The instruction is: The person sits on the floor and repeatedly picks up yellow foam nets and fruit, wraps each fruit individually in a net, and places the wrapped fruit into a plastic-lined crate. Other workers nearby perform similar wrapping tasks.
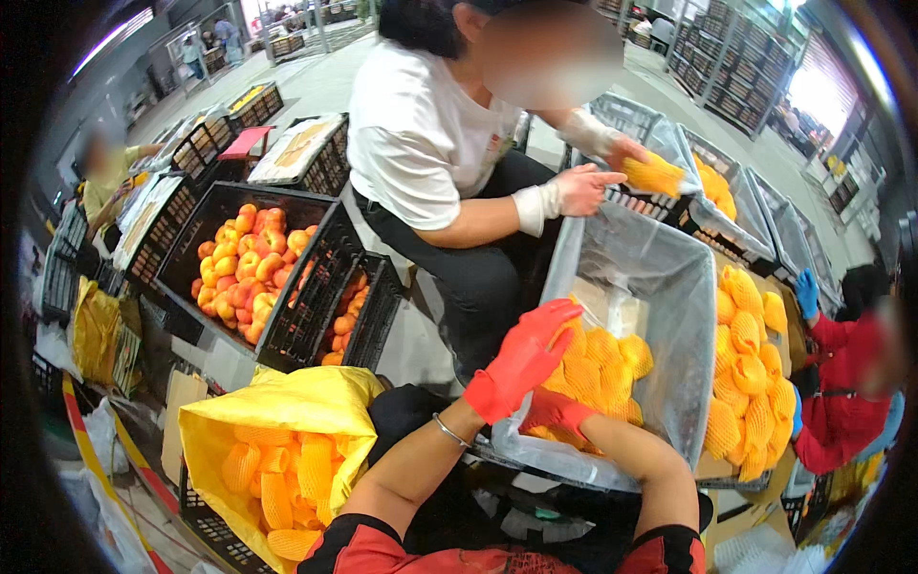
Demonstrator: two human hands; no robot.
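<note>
My left hand [522, 360], in a red glove, is over the left side of a crate [663, 269] lined with clear plastic film. Its fingertips are beside the yellow foam-net-wrapped fruit [601, 364] heaped in the crate's near half. Lower in the same crate, my right hand [556, 415], also gloved in red, reaches in among the wrapped pieces; its fingertips are partly hidden. Whether either hand grips a piece cannot be made out. To my left, a yellow woven sack [280, 391] stands open with loose foam net sleeves [276, 495] inside.
A black crate of peaches [247, 269] stands at the left, beside another peach crate [348, 316]. Across from me a co-worker [423, 143] holds a net-wrapped piece [652, 176]. More wrapped fruit [746, 373] is heaped at the right, near a person in red [846, 387].
</note>
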